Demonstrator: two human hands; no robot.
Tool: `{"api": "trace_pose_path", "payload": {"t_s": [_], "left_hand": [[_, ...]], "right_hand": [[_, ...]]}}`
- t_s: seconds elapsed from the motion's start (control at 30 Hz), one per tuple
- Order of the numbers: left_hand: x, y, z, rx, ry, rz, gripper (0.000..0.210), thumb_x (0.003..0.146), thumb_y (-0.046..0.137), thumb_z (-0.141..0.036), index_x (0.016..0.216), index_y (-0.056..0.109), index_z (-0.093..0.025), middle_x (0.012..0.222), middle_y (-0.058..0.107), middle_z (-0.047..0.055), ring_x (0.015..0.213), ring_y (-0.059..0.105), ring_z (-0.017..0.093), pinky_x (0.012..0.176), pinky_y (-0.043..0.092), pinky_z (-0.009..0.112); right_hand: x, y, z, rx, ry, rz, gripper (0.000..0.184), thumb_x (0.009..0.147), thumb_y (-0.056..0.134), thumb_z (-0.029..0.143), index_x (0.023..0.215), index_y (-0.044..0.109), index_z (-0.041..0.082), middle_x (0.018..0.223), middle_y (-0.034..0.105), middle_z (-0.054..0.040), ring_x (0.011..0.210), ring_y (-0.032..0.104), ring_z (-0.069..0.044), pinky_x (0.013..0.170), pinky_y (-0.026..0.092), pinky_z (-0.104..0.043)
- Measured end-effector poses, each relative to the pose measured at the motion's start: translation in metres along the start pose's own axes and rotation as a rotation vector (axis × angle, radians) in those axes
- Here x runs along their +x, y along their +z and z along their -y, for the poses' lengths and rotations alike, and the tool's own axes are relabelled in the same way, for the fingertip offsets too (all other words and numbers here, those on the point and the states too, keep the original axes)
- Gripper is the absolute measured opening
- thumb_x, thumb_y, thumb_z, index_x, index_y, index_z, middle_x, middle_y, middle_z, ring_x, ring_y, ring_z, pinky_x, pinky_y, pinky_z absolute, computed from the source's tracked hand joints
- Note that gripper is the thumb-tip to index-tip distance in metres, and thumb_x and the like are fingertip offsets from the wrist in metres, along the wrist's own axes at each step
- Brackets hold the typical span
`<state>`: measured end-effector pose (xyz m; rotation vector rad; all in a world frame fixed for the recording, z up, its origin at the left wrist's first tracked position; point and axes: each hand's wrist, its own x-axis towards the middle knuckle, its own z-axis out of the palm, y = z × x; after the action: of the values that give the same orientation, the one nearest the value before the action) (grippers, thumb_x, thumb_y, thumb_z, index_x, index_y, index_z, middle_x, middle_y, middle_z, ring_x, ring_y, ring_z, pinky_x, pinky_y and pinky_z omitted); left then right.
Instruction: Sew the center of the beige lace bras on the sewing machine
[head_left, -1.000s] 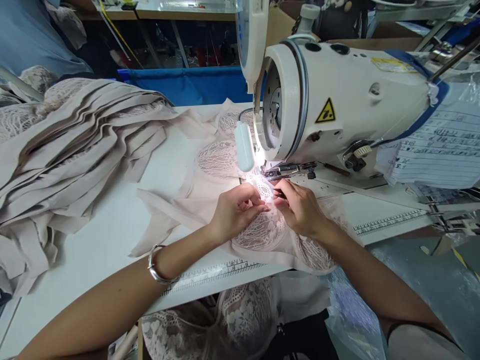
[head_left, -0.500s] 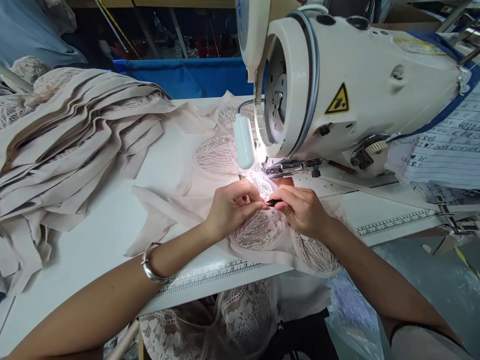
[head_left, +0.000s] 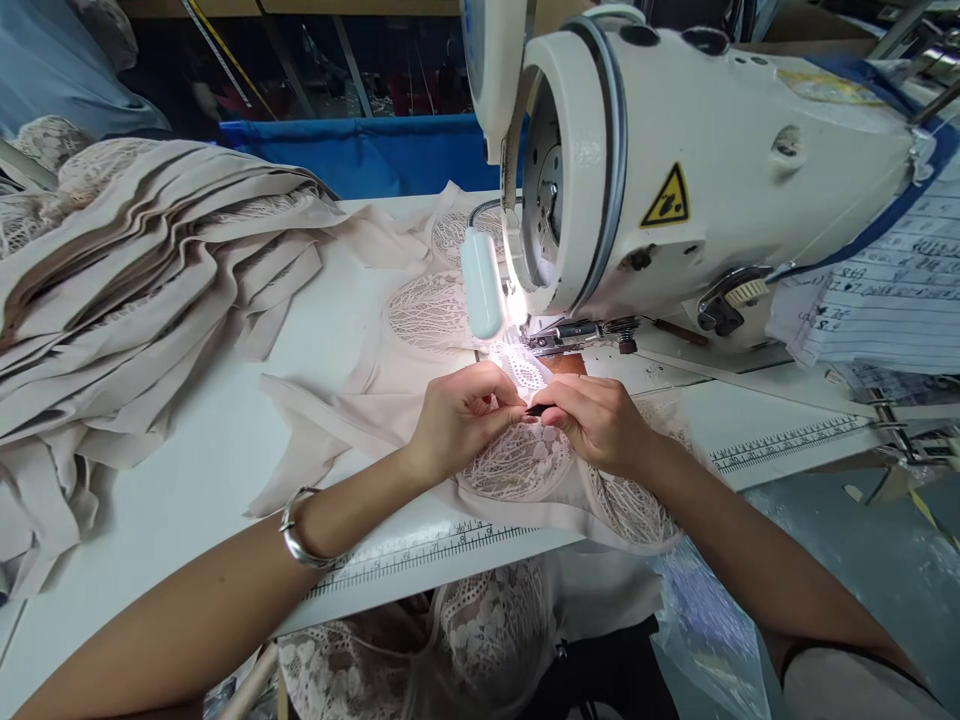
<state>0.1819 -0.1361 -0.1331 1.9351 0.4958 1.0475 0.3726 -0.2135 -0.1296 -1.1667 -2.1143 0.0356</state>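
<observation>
My left hand (head_left: pixel 469 415) is closed in a pinch, thumb against forefinger, above the pale pink lace bra piece (head_left: pixel 517 462). What lies between its fingertips is too small to tell. My right hand (head_left: pixel 604 420) is closed on a small dark pointed tool (head_left: pixel 537 410), its tip at the left fingertips; most of it is hidden in the fingers. A lit strip of lace (head_left: pixel 526 368) runs from the sewing machine's presser foot area (head_left: pixel 536 338) down to both hands. More lace cups (head_left: pixel 427 312) lie flat behind the left hand.
The white sewing machine (head_left: pixel 690 130) stands at the right, with a small lamp (head_left: pixel 484 285) beside its needle area. Stacked beige pieces (head_left: pixel 150 250) cover the table's left. A printed ruler (head_left: pixel 435 548) follows the front edge. More lace cups (head_left: pixel 491 620) hang below it.
My hands stay together at nearly the same spot. The dark tool's tip has shifted slightly left and down. The whole view has moved a little.
</observation>
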Motion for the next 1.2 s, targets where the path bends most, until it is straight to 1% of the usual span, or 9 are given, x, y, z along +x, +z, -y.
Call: {"api": "trace_pose_path", "payload": {"t_s": [0.37, 0.6, 0.7, 0.87, 0.97, 1.2], "left_hand": [[-0.0021, -0.0004, 0.0004, -0.002, 0.013, -0.005, 0.016, 0.080, 0.074, -0.011, 0.069, 0.066, -0.019, 0.070, 0.070, -0.001, 0.066, 0.063, 0.013, 0.058, 0.048, 0.023], [-0.0012, 0.0006, -0.0006, -0.009, -0.004, -0.003, 0.015, 0.079, 0.074, -0.012, 0.069, 0.067, -0.019, 0.070, 0.070, -0.001, 0.067, 0.064, 0.013, 0.060, 0.050, 0.024], [-0.0004, 0.0016, -0.0018, -0.010, -0.017, -0.009, 0.016, 0.079, 0.074, -0.013, 0.067, 0.066, -0.020, 0.069, 0.070, -0.001, 0.066, 0.063, 0.013, 0.059, 0.049, 0.024], [0.0001, 0.0020, -0.0037, -0.017, -0.011, -0.019, 0.018, 0.076, 0.076, -0.008, 0.067, 0.065, -0.019, 0.069, 0.069, -0.002, 0.065, 0.062, 0.011, 0.060, 0.049, 0.023], [-0.0001, 0.0016, -0.0029, -0.015, -0.010, -0.012, 0.018, 0.076, 0.075, -0.007, 0.067, 0.065, -0.019, 0.069, 0.069, -0.003, 0.066, 0.062, 0.011, 0.060, 0.048, 0.022], [-0.0017, 0.0017, 0.0015, -0.013, -0.026, 0.005, 0.016, 0.079, 0.073, -0.011, 0.068, 0.065, -0.019, 0.070, 0.069, -0.001, 0.066, 0.062, 0.012, 0.059, 0.048, 0.023]], "right_hand": [[0.0026, 0.0005, -0.0003, 0.094, 0.003, 0.027, 0.039, 0.108, 0.040, 0.039, 0.087, 0.063, 0.017, 0.071, 0.063, -0.0017, 0.062, 0.055, -0.013, 0.058, 0.040, -0.026], [0.0020, 0.0006, -0.0006, 0.186, 0.027, 0.013, 0.035, 0.107, 0.044, 0.040, 0.087, 0.062, 0.018, 0.073, 0.065, -0.0012, 0.062, 0.056, -0.013, 0.057, 0.040, -0.025], [0.0022, 0.0002, 0.0001, 0.211, 0.055, 0.012, 0.038, 0.107, 0.041, 0.043, 0.087, 0.062, 0.018, 0.072, 0.064, -0.0007, 0.062, 0.055, -0.012, 0.058, 0.040, -0.026], [0.0030, -0.0019, 0.0016, 0.177, 0.077, 0.018, 0.044, 0.109, 0.034, 0.046, 0.089, 0.062, 0.018, 0.071, 0.062, -0.0010, 0.062, 0.053, -0.013, 0.058, 0.038, -0.026], [0.0024, -0.0023, 0.0009, 0.145, 0.053, 0.020, 0.043, 0.109, 0.034, 0.044, 0.089, 0.062, 0.017, 0.072, 0.062, -0.0013, 0.062, 0.053, -0.013, 0.058, 0.038, -0.027], [-0.0007, -0.0003, -0.0026, 0.047, -0.002, 0.028, 0.040, 0.109, 0.035, 0.041, 0.090, 0.062, 0.018, 0.074, 0.064, -0.0027, 0.066, 0.057, -0.015, 0.061, 0.041, -0.027]]}}
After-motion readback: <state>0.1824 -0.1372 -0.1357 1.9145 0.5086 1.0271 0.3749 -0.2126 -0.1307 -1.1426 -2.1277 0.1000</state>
